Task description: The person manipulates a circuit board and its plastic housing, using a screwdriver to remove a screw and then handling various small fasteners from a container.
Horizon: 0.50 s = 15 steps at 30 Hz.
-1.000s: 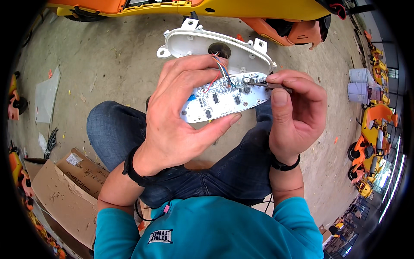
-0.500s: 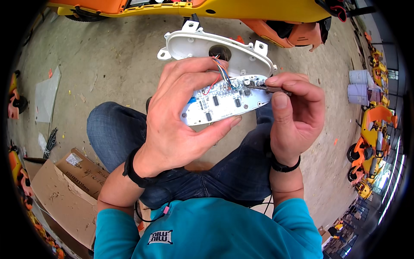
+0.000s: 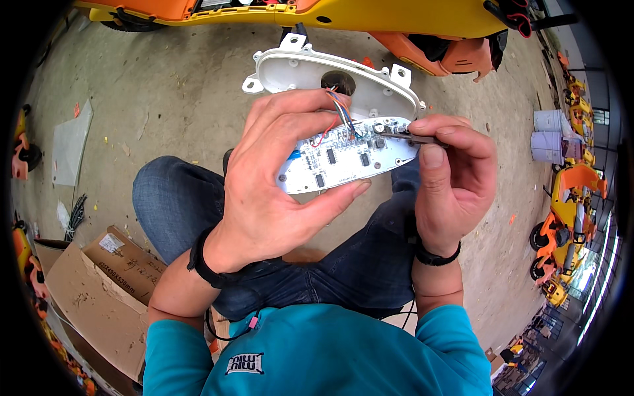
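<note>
My left hand [image 3: 264, 178] grips a white circuit board [image 3: 340, 164] by its left end, thumb along the near edge and fingers over the far side. Small black chips and round parts dot its face. A bundle of thin coloured wires [image 3: 343, 113] runs from the board into a round hole in a white oval housing [image 3: 290, 71] just beyond. With thumb and fingertips, my right hand [image 3: 452, 175] pinches a slim dark metal tool, which looks like tweezers [image 3: 422, 139]. Its tip rests at or very near the board's upper right part; exact contact is too small to tell.
A yellow and orange vehicle body [image 3: 396, 20] spans the far side, close behind the housing. An opened cardboard box [image 3: 99, 284] stands at the lower left. White buckets [image 3: 548, 132] stand at the right, with orange and yellow vehicles [image 3: 571, 198] beyond.
The board has tilted slightly and its right end sits a touch lower. The tool in my right hand has shifted slightly at the board. Both grips are unchanged.
</note>
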Tool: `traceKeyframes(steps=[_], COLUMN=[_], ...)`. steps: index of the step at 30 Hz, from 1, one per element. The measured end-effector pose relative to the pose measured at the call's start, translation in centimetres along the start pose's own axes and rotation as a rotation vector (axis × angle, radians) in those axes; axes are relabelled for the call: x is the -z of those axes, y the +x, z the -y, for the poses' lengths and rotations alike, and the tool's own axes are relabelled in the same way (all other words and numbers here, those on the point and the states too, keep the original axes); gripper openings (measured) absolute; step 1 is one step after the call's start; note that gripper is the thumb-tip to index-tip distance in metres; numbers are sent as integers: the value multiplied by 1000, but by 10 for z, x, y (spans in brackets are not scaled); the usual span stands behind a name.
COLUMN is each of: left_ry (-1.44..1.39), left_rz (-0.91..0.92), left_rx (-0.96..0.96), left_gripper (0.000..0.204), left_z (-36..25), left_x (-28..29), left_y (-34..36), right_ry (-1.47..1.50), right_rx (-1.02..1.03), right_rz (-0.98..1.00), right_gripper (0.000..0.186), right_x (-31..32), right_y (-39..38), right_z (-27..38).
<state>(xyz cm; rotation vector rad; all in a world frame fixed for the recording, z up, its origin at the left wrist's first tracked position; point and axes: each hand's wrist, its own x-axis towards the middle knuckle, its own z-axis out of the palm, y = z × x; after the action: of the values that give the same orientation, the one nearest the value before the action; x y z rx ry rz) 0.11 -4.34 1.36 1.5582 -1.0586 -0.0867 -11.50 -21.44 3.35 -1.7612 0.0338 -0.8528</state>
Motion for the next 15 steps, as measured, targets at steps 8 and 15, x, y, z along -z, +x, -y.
traceKeyframes(steps=[8,15], left_ry=[5,-3], left_rz=[2,-3], left_rx=[-8,5], left_gripper=[54,54], left_z=[0,-1], left_x=[0,-1], left_y=[0,0], right_ry=[36,-2], right_rx=[1,-2], right_rz=[18,0], right_gripper=[19,19], right_x=[-2,-1], right_y=[-1,-1], right_z=[1,2])
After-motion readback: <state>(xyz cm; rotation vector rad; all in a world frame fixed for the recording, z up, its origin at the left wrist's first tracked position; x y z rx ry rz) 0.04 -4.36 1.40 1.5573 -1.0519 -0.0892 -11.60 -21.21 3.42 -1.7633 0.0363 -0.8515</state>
